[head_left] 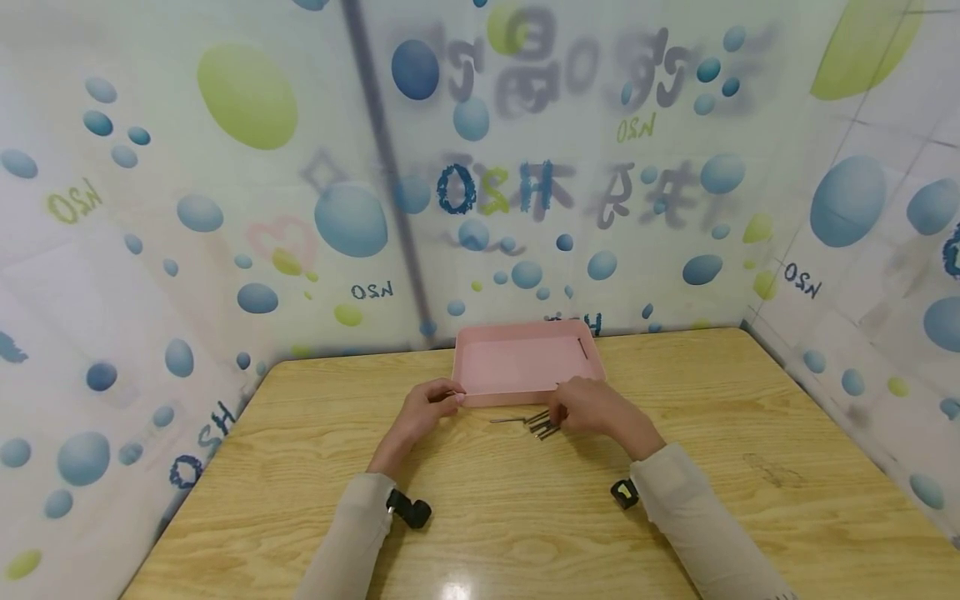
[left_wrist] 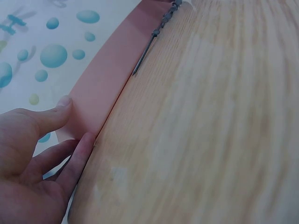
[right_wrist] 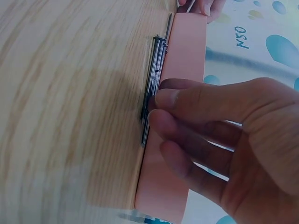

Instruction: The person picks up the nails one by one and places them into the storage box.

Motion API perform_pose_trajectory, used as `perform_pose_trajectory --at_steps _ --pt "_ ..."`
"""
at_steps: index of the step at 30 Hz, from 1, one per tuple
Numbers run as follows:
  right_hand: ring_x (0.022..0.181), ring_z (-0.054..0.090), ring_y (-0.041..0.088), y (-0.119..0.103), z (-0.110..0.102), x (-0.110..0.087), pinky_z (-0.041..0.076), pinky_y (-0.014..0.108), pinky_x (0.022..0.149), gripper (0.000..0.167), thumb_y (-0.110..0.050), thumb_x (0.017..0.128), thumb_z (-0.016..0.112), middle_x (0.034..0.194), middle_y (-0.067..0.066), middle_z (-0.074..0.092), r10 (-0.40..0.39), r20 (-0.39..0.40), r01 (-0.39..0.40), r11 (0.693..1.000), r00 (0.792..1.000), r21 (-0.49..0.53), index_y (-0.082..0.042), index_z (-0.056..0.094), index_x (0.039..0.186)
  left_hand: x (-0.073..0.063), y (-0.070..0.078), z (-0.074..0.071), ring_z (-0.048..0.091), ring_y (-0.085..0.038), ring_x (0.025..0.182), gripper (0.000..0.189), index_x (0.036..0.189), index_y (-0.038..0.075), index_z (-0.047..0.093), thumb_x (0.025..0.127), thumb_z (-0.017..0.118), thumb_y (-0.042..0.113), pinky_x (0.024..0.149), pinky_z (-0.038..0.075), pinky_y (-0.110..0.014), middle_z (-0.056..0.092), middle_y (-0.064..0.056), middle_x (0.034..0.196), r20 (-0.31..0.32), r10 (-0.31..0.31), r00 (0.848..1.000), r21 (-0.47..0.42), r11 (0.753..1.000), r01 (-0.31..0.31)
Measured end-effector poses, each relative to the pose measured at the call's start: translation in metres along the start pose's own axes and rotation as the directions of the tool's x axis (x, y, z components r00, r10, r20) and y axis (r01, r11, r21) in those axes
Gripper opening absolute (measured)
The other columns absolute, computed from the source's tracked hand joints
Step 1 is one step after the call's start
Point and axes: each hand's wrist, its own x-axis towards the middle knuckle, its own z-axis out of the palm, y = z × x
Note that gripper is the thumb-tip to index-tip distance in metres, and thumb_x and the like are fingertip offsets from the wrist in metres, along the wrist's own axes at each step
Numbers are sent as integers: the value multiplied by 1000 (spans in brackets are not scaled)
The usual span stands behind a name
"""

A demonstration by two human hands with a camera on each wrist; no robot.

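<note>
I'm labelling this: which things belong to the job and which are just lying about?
Apparently the job:
pink tray, left hand at its corner
nails, right hand at them
dark slim piece inside tray

Just surroundings:
wooden table
patterned wall covering
black wrist devices

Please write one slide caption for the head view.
Left hand on the corner of a pink tray, right hand at the nails beside it on a wood-grain table.
</note>
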Motion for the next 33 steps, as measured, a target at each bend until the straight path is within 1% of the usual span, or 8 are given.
perform_pose_trajectory --at_steps 5,10,15,20,28,33 --pt "83 66 11 1 0 1 60 38 80 23 5 84 71 88 -6 74 13 13 -13 1000 1000 11 -17 79 86 0 0 0 69 -17 97 16 114 4 72 101 66 12 91 61 -36 73 -12 110 -1 -6 1000 4 1000 6" --pt "82 65 10 2 1 1 60 37 79 25 6 83 72 88 -6 74 18 21 -18 1000 1000 21 -18 79 85 0 1 0 68 -16 95 14 112 4 72 101 67 11 90 61 -35 73 -10 106 -11 -11 1000 1 1000 11" --pt "76 61 9 3 2 1 58 34 74 26 6 82 73 83 -9 71 14 25 -14 1000 1000 14 -19 77 80 0 2 0 68 -16 94 13 111 6 73 100 68 10 90 61 -35 73 -7 105 -16 -29 999 -7 1000 29" --pt "70 58 9 3 2 0 54 31 68 29 6 84 72 76 -10 68 6 25 -6 1000 1000 -5 -21 75 74 0 2 0 69 -17 94 13 111 5 73 100 67 11 89 62 -36 73 -9 105 -15 -26 1000 3 1000 26" --pt "69 59 7 4 3 -1 56 30 68 30 4 85 74 76 -11 70 1 13 0 1000 1000 -31 -23 75 72 0 2 1 69 -18 96 14 112 5 73 101 67 11 89 61 -36 73 -11 107 -18 -20 1000 12 1000 20" --pt "69 59 7 3 1 -2 55 30 67 31 6 84 73 75 -11 69 19 18 -18 999 1000 -44 -22 75 71 -1 3 1 70 -20 99 16 114 4 72 101 66 11 90 61 -36 73 -13 112 -13 -17 1000 9 1000 18"
